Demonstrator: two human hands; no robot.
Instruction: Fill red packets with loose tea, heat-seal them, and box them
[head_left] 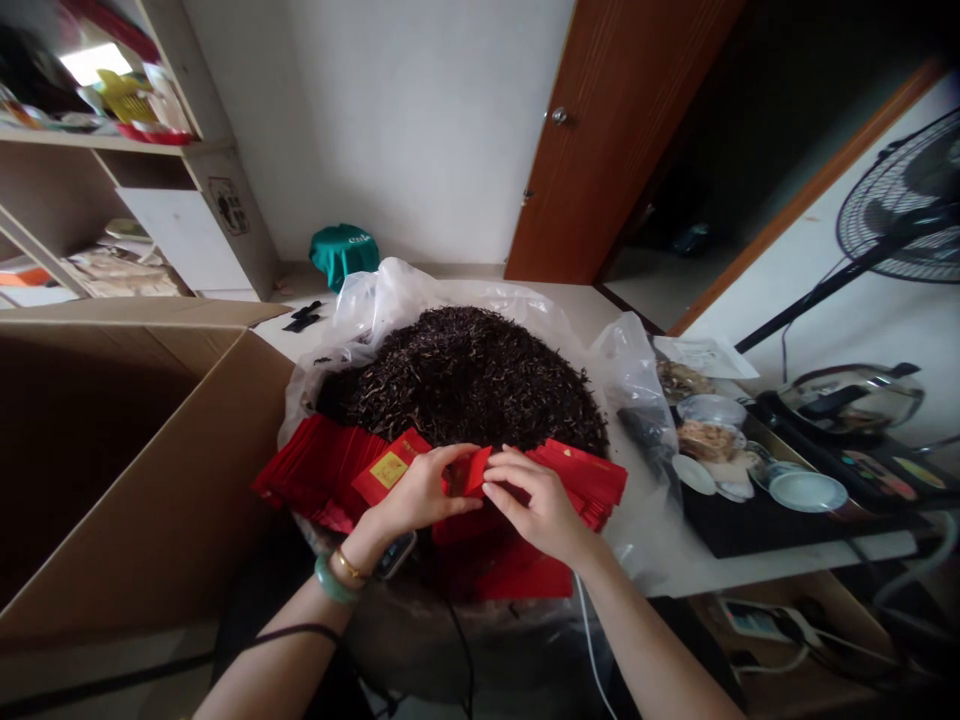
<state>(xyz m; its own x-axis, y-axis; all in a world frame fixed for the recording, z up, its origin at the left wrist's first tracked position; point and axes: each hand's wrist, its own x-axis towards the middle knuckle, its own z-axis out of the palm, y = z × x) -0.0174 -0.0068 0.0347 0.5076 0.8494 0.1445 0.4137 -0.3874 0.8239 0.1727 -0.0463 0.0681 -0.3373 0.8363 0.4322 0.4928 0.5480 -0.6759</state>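
Observation:
Between my two hands is a small red paper packet (472, 472). My left hand (421, 490) grips its left side between thumb and fingers. With fingertips pinched at its right edge is my right hand (536, 500). A row of red packets (322, 470) lies to the left, one showing a gold label (388, 469). More red packets (592, 480) are stacked at the right, and others lie below my hands. Just beyond them rises a large heap of dark, loose dried leaves (480, 370), resembling tea, on a clear plastic sheet (634, 370).
A large open cardboard box (150, 480) stands at the left. On the right are a tea tray with a white bowl (808, 491), a kettle (862, 395) and a standing fan (900, 200). A white cable (589, 630) hangs near my right forearm. A green covered stool (345, 252) stands behind.

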